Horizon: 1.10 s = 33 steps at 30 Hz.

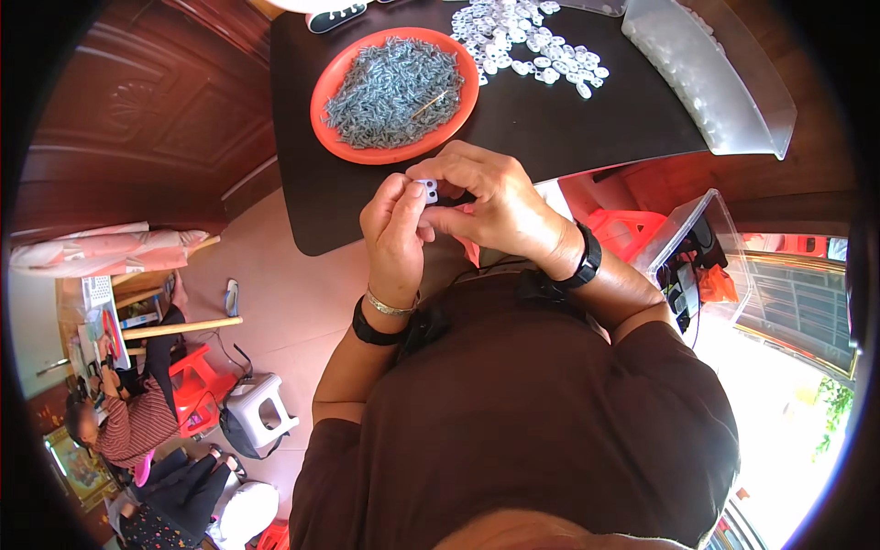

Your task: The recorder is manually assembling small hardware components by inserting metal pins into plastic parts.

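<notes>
In front of my chest, near the table's front edge, both hands meet at a small white plastic piece with two dark holes. My left hand pinches it between thumb and fingers. My right hand is closed around its other side, index finger above and thumb below; whether a screw is also in those fingers is hidden. Just beyond the hands sits a red-orange plate heaped with small grey screws. Many similar white plastic pieces lie loose on the dark table, to the plate's right.
The dark table bears a translucent bin at its far right. Below it stand a red stool and a clear box of odds and ends. At left, people sit near red and white stools.
</notes>
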Motion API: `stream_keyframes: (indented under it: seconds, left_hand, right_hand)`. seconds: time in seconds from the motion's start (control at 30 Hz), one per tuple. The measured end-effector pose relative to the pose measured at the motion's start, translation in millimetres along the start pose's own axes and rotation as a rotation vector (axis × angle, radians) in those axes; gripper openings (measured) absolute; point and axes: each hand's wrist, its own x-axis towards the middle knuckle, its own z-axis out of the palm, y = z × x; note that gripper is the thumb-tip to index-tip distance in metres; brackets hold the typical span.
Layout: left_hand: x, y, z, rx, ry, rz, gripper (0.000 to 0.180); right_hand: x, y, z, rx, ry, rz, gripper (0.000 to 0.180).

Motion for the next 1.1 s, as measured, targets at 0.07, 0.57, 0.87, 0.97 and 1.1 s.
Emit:
stream_keyframes:
  seconds: [0.07, 0.57, 0.87, 0.97, 1.1]
  left_hand:
    - [0.0, -0.2, 0.7, 0.040, 0.029, -0.019, 0.023]
    - [-6.8, 11.7, -1.0, 0.096, 0.016, 0.063, 0.028]
    - [-5.5, 13.7, 4.0, 0.143, 0.011, 0.095, 0.028]
    - [-4.5, 9.7, 0.7, 0.099, -0.006, 0.080, 0.027]
    - [-3.3, 10.7, -4.4, 0.107, -0.010, 0.114, 0.023]
  right_hand:
    - [-0.9, 3.4, 2.9, -0.116, 0.026, -0.103, 0.033]
    - [-5.5, 3.6, 1.5, -0.058, -0.027, -0.094, 0.026]
    - [-2.4, -4.2, -3.1, -0.070, 0.026, -0.129, 0.021]
    - [1.2, 0.9, -8.1, -0.068, 0.038, -0.182, 0.026]
    - [20.5, -5.1, -60.1, -0.382, 0.076, -0.203, 0.025]
